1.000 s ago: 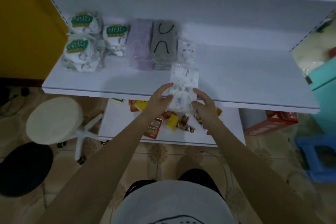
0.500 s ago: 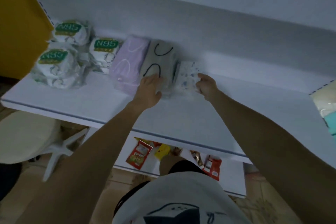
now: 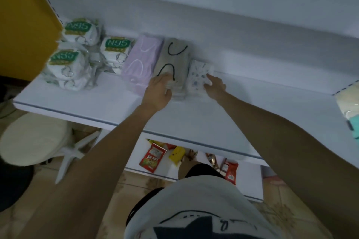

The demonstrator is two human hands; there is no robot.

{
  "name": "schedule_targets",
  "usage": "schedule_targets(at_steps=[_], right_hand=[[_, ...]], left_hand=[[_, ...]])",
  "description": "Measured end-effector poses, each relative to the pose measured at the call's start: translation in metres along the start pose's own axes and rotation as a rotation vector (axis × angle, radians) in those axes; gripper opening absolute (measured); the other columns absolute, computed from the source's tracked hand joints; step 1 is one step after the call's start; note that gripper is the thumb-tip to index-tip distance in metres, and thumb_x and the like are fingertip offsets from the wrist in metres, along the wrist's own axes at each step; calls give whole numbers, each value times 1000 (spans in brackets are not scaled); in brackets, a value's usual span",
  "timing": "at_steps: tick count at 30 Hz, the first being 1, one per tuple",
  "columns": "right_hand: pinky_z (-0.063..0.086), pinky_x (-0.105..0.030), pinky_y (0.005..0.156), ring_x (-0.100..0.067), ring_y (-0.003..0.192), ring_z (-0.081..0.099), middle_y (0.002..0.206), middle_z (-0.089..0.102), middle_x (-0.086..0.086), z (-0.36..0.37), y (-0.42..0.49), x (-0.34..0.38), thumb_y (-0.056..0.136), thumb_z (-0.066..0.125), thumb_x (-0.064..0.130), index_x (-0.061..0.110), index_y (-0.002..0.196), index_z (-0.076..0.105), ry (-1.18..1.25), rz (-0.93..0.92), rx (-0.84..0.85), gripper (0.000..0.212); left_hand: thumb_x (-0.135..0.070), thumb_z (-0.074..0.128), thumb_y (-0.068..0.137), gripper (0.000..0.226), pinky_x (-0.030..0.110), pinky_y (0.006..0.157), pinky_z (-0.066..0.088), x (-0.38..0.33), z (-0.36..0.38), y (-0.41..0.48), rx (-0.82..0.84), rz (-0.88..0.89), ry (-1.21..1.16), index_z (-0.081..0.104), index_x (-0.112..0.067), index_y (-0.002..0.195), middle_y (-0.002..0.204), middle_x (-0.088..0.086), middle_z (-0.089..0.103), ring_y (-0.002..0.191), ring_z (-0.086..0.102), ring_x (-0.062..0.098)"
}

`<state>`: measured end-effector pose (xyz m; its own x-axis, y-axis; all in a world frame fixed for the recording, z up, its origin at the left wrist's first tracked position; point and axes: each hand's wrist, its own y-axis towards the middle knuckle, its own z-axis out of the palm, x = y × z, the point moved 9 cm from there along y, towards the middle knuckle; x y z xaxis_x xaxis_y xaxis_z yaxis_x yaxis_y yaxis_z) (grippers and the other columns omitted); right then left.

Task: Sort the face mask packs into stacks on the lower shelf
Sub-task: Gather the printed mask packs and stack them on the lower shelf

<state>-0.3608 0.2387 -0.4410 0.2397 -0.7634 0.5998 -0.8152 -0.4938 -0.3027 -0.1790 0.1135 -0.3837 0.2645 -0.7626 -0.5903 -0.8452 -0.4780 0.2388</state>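
Observation:
Along the back of the white shelf (image 3: 194, 122) lie mask packs in a row: three white N95 packs (image 3: 77, 52) at the left, a lilac stack (image 3: 141, 60), a grey stack with black ear loops (image 3: 174, 58), and a white stack with blue print (image 3: 200, 75). My left hand (image 3: 158, 91) rests on the near end of the grey stack, fingers bent over its front edge. My right hand (image 3: 214, 85) touches the right side of the printed stack with extended fingers.
A yellow panel (image 3: 23, 25) bounds the shelf at the left. A lower white shelf (image 3: 250, 180) holds red and yellow snack packets (image 3: 152, 158). A cream round stool (image 3: 33, 139) stands on the tiled floor at the left. Pale and teal goods (image 3: 349, 110) sit at the right.
A second ago both hands held a printed pack at the shelf's front edge. It now lies on the printed stack at the back, and the hands rest against the grey and printed stacks.

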Motion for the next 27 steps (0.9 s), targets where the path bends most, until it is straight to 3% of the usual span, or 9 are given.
schedule_targets(at_steps=[6,9,11,14,19,22,24,27], right_hand=[[11,-32,113,-27,142,20,154,23,-11,10,-100,52,98,43,17,18,146,30,23,-298,-65,50],[22,-43,114,-34,134,35,143,40,-21,10,-169,95,93,50,11,5,139,40,55,-513,-113,48],[26,-38,112,-35,129,41,138,45,-22,5,-211,127,90,51,12,1,135,44,67,-630,-134,47],[20,-15,103,-16,122,39,135,46,-7,-13,-265,177,93,53,8,4,137,43,90,-761,-120,45],[33,-10,93,-10,110,45,119,48,1,-57,-335,256,91,51,14,10,137,42,171,-934,-97,47],[38,-9,88,-1,101,50,117,50,8,-91,-366,295,90,47,26,25,133,41,168,-1024,-152,44],[41,-13,86,-3,98,52,116,52,9,-116,-379,319,92,48,27,34,130,39,174,-1071,-176,39],[44,-15,80,-8,97,54,116,53,7,-154,-365,351,96,51,22,33,133,42,138,-1039,-229,40]], left_hand=[[1,55,87,42,24,105,27,-25,-55,-55,23,51,-70,50,7,127,130,25,53,122,49,37],[-8,52,87,43,20,100,29,-41,-97,-85,30,107,-84,50,7,127,127,22,55,117,53,35],[-8,52,88,39,10,99,27,-58,-132,-102,-1,218,-84,52,8,124,123,18,57,113,53,28],[-20,46,91,41,13,94,32,-80,-185,-124,-49,361,-36,55,4,122,119,16,60,106,50,19],[-25,42,92,41,19,86,37,-115,-275,-131,-180,466,138,58,-3,123,117,14,63,105,49,17],[-25,42,92,40,21,86,37,-136,-334,-129,-341,506,191,59,-2,120,116,14,64,105,49,17],[-27,42,94,40,19,88,36,-142,-366,-122,-403,498,190,58,-4,122,118,11,63,108,50,17],[-28,44,97,37,15,92,32,-144,-395,-93,-386,460,210,56,-9,126,124,7,60,113,52,19]])
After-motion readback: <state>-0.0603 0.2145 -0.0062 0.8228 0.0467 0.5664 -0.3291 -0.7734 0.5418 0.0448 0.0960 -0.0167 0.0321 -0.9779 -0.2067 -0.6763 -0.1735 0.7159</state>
